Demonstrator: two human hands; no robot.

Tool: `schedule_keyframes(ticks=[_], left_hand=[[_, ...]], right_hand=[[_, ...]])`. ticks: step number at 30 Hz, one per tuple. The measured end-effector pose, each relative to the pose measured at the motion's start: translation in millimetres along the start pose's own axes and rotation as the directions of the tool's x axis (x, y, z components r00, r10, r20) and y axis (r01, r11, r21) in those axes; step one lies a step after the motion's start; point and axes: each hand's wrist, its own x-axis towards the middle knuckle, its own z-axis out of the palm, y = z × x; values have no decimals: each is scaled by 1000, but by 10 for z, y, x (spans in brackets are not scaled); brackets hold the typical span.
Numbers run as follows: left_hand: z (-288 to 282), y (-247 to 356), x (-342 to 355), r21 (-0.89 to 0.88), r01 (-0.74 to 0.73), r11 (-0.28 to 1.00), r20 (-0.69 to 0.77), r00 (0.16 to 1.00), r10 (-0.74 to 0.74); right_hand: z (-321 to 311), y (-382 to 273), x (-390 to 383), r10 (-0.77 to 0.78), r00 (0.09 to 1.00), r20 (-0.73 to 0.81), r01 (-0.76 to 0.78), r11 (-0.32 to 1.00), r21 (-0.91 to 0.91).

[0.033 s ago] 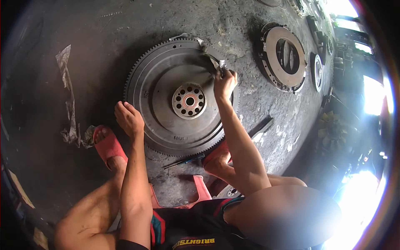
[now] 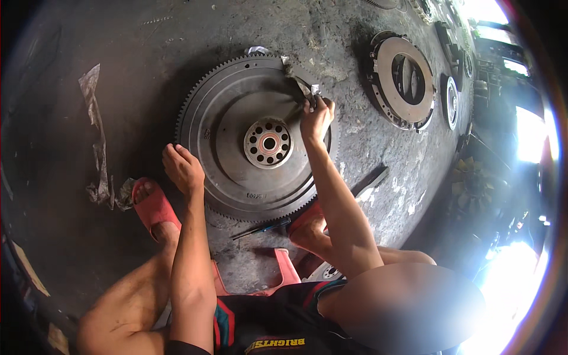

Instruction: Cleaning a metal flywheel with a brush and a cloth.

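Observation:
A large grey flywheel (image 2: pixel 236 183) with a toothed rim lies flat on the floor in front of me, a ring of holes around its hub (image 2: pixel 269 144). My left hand (image 2: pixel 184 168) grips its left edge, fingers curled at the teeth. At the upper right of the disc, my right hand (image 2: pixel 318 120) is closed on a crumpled greyish strip (image 2: pixel 305 89), which runs from the fingers toward the far rim. The exact material of the strip is hard to make out. Another bit of crumpled material (image 2: pixel 257 51) shows at the far edge.
A long crumpled strip (image 2: pixel 97 130) lies on the floor at left. A clutch pressure plate (image 2: pixel 384 83) sits at the far right, with a smaller ring (image 2: pixel 452 103) beyond. A slim dark tool (image 2: pixel 260 229) lies near my feet, by a pink stool (image 2: pixel 287 269).
My right hand has shifted slightly left along with the strip's held end. The left hand and the flywheel stay where they were.

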Motion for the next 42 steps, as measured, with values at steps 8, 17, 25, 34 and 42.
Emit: schedule_keyframes(ticks=[8,17,25,34,42], left_hand=[[-17,18,13,6,5,1000,1,1000,-5],[-64,81,5,28,63,998,97,993,-65],[-8,54,3,83,12,996,45,999,-16],[10,29,-6,74,6,997,-20,1000,-5],[-7,-2,9,54,19,998,-8,1000,-19]], right_hand=[[169,-79,0,154,981,117,-145,986,-87],[410,-365,113,25,997,76,-23,999,-35],[717,-1544,-101,-83,926,369,80,997,23],[602,-1608,-474,-436,774,458,349,899,266],[584,-1689,-714,-512,760,401,319,830,457]])
